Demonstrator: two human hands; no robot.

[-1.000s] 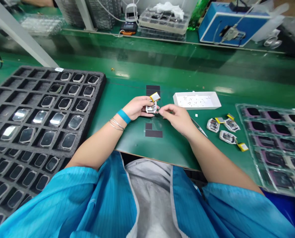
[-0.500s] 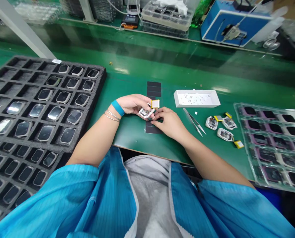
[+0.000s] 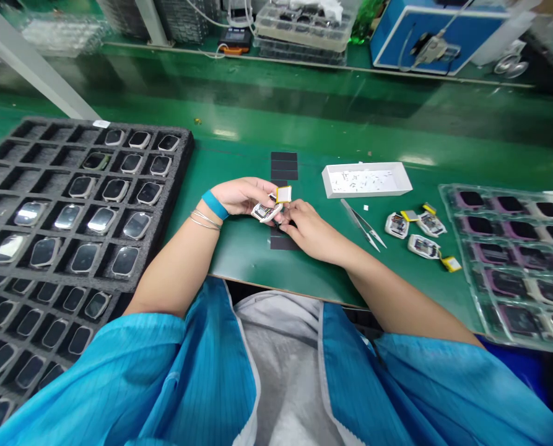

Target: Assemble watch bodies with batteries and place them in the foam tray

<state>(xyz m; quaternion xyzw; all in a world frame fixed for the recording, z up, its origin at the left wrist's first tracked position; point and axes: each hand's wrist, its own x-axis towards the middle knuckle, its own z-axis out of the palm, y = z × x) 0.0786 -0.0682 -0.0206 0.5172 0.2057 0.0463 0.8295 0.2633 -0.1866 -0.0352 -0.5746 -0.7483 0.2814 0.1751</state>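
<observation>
My left hand (image 3: 241, 195) is closed on a small white watch case (image 3: 265, 212), held just above the green table with a yellow-edged battery (image 3: 283, 194) standing up from it. My right hand (image 3: 308, 230) is pinched at the case's right side, fingertips against it and over a black strip (image 3: 283, 243) on the table. Whether those fingers hold anything small I cannot make out. Metal tweezers (image 3: 363, 225) lie on the table just right of that hand.
A black foam tray (image 3: 7, 167) of watch faces fills the left. A white parts box (image 3: 366, 179) sits beyond the tweezers. Three open watch cases (image 3: 418, 232) with batteries lie beside a clear blister tray (image 3: 513, 260) at right. Black strips (image 3: 284, 165) lie ahead; a blue machine (image 3: 425, 34) stands far back.
My right hand has let go of the tweezers, which now lie on the table, and closed in on the watch case. Both hands dropped slightly toward the black strip.
</observation>
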